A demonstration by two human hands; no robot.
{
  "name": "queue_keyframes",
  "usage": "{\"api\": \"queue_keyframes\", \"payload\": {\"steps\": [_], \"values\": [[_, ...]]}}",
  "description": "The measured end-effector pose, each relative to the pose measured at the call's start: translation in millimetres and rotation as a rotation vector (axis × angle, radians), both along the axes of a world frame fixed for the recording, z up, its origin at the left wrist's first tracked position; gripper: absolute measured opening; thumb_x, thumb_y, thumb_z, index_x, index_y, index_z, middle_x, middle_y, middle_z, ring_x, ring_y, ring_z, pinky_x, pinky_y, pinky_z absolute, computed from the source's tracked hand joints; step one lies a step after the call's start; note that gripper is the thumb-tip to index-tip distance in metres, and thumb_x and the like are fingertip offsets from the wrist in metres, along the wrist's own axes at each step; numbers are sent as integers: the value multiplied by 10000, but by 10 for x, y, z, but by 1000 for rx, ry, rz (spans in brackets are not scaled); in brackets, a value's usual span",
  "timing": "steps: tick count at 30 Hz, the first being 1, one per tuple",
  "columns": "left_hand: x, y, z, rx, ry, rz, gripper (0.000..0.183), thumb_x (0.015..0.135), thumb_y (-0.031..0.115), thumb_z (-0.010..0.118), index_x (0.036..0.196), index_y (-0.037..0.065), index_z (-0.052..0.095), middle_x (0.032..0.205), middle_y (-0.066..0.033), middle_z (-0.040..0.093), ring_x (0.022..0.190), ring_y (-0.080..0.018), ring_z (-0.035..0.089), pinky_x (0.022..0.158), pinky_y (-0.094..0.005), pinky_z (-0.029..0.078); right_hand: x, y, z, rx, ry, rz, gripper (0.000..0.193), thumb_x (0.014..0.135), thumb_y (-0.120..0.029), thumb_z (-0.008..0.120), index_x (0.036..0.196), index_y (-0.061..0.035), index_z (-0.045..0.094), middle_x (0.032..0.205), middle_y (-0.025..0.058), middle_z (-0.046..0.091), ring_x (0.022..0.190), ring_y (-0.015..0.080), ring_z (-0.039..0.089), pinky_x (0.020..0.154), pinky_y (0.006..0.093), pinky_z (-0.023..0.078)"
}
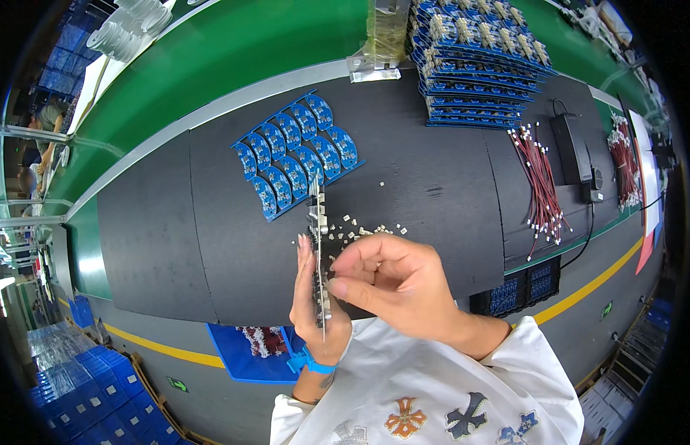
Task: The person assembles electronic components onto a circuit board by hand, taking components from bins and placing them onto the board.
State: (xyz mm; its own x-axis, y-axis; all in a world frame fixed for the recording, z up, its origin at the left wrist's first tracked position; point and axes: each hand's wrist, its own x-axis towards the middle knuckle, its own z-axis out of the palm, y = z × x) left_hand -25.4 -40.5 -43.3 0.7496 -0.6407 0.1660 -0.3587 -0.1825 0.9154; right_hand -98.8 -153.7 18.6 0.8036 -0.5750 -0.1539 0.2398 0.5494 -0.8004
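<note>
A circuit board panel (320,259) stands on edge in front of me, seen almost edge-on, with small white and dark parts along its face. My left hand (306,304) is closed on it from the left, fingers pointing up along its back. On the other side, my right hand (408,278) is curled with thumb and fingers close to the board's face. Whatever lies between those fingertips is too small or hidden to name. Small white connectors (360,231) are scattered on the black mat just beyond my right hand. Behind the upright board, a blue circuit board panel (294,157) lies flat.
A tall stack of blue board panels (478,81) stands at the back right. Red wire bundles (539,185) and a black power adapter (572,148) lie on the right. A metal post (375,59) rises at the back. A blue bin (249,363) sits below the front edge.
</note>
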Motion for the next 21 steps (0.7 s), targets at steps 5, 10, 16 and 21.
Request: {"api": "queue_keyframes", "payload": {"steps": [5, 10, 16, 21], "values": [[-19, 6, -55, -66, 54, -17, 368, 795, -81, 435, 1163, -92, 429, 1215, -283, 434, 1161, -410, 399, 985, -465, 302, 17, -37, -32, 119, -55, 67, 197, 781, 66, 583, 969, 57, 525, 919, 102, 595, 863, 129, 579, 760, 241, 482], [4, -66, 86, 10, -84, -34, 366, 790, -93, 435, 1156, -94, 435, 1216, -284, 433, 1159, -407, 402, 987, -461, 301, -10, -63, -6, 97, 3, 65, 191, 774, 78, 585, 956, 54, 531, 900, 89, 594, 841, 113, 573, 739, 230, 477], [39, 18, 46, -48, -5, 104, 336, 807, -93, 461, 1142, -95, 450, 1184, -256, 479, 1119, -333, 473, 944, -365, 358, -21, -196, -144, -137, 135, -43, 150, 763, 32, 607, 901, 4, 558, 841, 45, 593, 736, 67, 562, 664, 186, 457], [104, 108, 75, -333, 261, 132, 514, 770, -151, 407, 1263, -51, 296, 1224, -204, 430, 1124, -303, 442, 965, -414, 334, -14, -611, -563, -1134, 481, -13, 161, 687, -18, 634, 838, -20, 578, 799, 57, 551, 810, 196, 541, 683, 295, 441]]}}
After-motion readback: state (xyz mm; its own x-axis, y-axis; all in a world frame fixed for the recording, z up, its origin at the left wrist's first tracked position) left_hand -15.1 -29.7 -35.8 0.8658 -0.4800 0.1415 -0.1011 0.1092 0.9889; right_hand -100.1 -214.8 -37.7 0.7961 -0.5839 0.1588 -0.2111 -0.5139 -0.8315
